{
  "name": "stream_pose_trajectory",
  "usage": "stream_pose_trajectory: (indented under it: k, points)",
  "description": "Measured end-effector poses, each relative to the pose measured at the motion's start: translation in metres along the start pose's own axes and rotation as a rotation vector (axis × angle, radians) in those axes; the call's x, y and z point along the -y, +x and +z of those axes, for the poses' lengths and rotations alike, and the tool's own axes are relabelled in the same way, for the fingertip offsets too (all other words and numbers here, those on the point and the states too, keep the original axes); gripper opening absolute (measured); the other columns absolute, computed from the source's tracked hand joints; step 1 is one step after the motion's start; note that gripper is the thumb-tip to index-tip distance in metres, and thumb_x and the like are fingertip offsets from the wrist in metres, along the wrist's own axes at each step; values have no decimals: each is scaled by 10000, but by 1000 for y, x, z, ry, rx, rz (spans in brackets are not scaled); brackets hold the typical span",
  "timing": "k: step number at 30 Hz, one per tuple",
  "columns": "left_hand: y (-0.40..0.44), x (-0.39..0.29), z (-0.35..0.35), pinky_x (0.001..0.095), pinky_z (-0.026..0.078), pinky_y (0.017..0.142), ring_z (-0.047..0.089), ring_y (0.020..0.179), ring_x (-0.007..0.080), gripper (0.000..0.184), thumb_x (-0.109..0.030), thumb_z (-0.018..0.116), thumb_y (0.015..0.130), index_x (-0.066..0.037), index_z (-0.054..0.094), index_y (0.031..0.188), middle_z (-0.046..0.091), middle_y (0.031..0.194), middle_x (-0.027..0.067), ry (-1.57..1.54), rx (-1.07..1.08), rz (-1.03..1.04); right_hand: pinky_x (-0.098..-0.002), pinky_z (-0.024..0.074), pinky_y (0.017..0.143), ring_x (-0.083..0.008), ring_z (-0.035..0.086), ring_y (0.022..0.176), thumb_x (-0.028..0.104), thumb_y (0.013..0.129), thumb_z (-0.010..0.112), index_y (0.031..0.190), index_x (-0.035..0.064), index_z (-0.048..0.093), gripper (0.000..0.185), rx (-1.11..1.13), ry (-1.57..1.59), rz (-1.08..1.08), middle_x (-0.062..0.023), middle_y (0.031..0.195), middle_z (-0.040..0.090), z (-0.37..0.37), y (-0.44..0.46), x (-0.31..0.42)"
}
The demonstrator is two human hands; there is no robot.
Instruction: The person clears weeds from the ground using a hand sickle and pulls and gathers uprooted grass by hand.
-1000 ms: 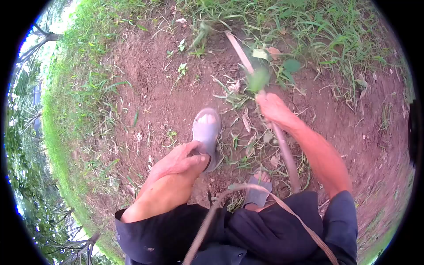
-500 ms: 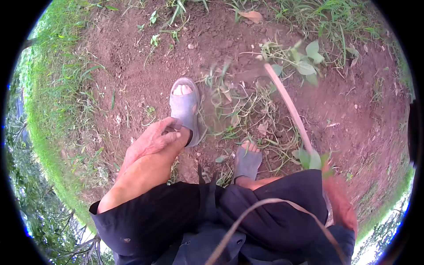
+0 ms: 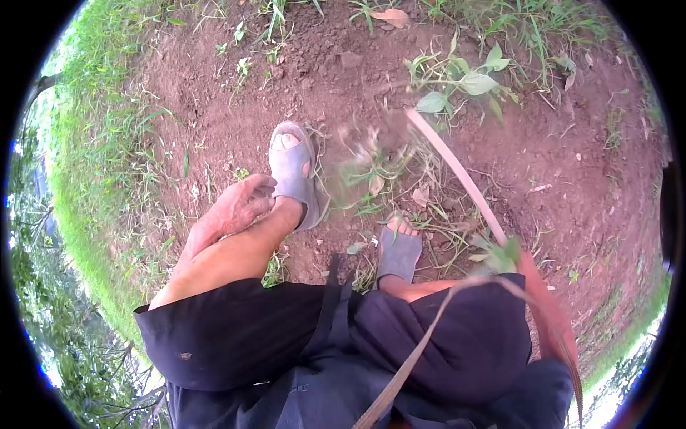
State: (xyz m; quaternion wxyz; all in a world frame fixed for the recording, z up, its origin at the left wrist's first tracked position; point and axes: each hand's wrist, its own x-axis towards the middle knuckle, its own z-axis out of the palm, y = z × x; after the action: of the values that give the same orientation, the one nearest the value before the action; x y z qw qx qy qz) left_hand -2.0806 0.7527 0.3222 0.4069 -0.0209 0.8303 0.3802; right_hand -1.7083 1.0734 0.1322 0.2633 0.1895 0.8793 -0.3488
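Note:
My left hand [image 3: 239,206] rests against my left shin, just above the grey sandal [image 3: 291,170], holding nothing, its fingers loosely bent and apart. Beside my right knee, my right hand [image 3: 524,263] is blurred and closed round the lower part of a long wooden stick [image 3: 461,171]. Blurred green leaves [image 3: 496,254] show at that hand. The far end of the stick slants up and left over the soil, near a broad-leaved plant [image 3: 477,83]. What the far end carries, if anything, cannot be made out.
Loose cut weeds [image 3: 446,222] lie around my right foot [image 3: 400,250]. Reddish soil [image 3: 343,86] spreads ahead, with grass [image 3: 93,164] on the left and more at the top right. A brown strap [image 3: 414,350] loops over my dark shorts [image 3: 236,332].
My right hand has drawn back towards my right knee with the stick. The view has shifted over the ground. Some weeds in front of my feet are smeared by motion. My left hand stays on the shin.

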Motion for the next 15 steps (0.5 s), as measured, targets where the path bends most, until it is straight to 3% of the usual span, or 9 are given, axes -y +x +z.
stream_pose_trajectory:
  k: [2, 4, 6, 9, 11, 12, 13, 15]
  points:
    - [-6, -11, 11, 275, 433, 946, 585, 1126, 167, 556, -365, 699, 861, -28, 545, 1275, 641, 1149, 100, 60, -73, -109, -444, 552, 615, -373, 658, 745, 298, 980, 500, 1074, -5, 567, 324, 24, 39, 224, -234, 858, 633, -4, -31, -5]
    - [-7, -12, 12, 273, 438, 934, 591, 1108, 161, 536, -367, 699, 861, -36, 558, 1257, 646, 1127, 99, 124, -71, -110, -445, 557, 595, -370, 670, 757, 296, 981, 507, 1140, -11, 521, 346, 123, 175, 296, -272, 839, 628, -21, -19, 33]
    - [-6, -12, 12, 270, 442, 921, 597, 1090, 155, 516, -370, 698, 860, -44, 571, 1240, 651, 1105, 98, 196, -64, -74, -509, 529, 620, -397, 659, 745, 303, 979, 516, 1099, -33, 525, 357, 155, 292, 462, -262, 801, 629, -41, 34, 108]
    - [-2, -17, 14, 266, 449, 902, 607, 1063, 147, 488, -374, 697, 859, -56, 590, 1213, 659, 1073, 98, 337, -42, -33, -468, 492, 632, -365, 663, 792, 295, 973, 503, 1027, -12, 561, 317, 165, 224, 410, -251, 812, 639, -35, 74, 127]
    - [-4, -23, 17, 264, 454, 890, 613, 1045, 141, 469, -376, 696, 858, -64, 602, 1195, 663, 1051, 97, 458, -28, -22, -454, 469, 628, -318, 637, 737, 314, 954, 538, 1011, -26, 579, 346, 105, 371, 319, -224, 780, 624, -26, 80, 115]
    - [-5, -26, 19, 262, 456, 884, 616, 1037, 138, 460, -378, 695, 858, -68, 609, 1186, 666, 1040, 97, 518, -21, -17, -404, 477, 560, -285, 624, 632, 314, 951, 511, 959, -57, 567, 376, 30, 427, 198, -188, 734, 623, -18, 64, 99]
    - [-6, -31, 21, 261, 458, 877, 619, 1028, 135, 450, -379, 695, 857, -72, 615, 1177, 668, 1029, 97, 582, -12, -19, -404, 477, 560, -285, 624, 632, 314, 951, 511, 959, -57, 567, 376, 13, 431, 194, -188, 734, 623, -21, 43, 93]
    - [-10, -46, 27, 258, 463, 865, 625, 1010, 129, 432, -381, 694, 856, -80, 628, 1160, 673, 1007, 96, 703, 8, -29, -397, 461, 552, -219, 595, 625, 317, 952, 521, 976, -34, 584, 357, 60, 619, 388, -134, 709, 600, -33, 8, 84]
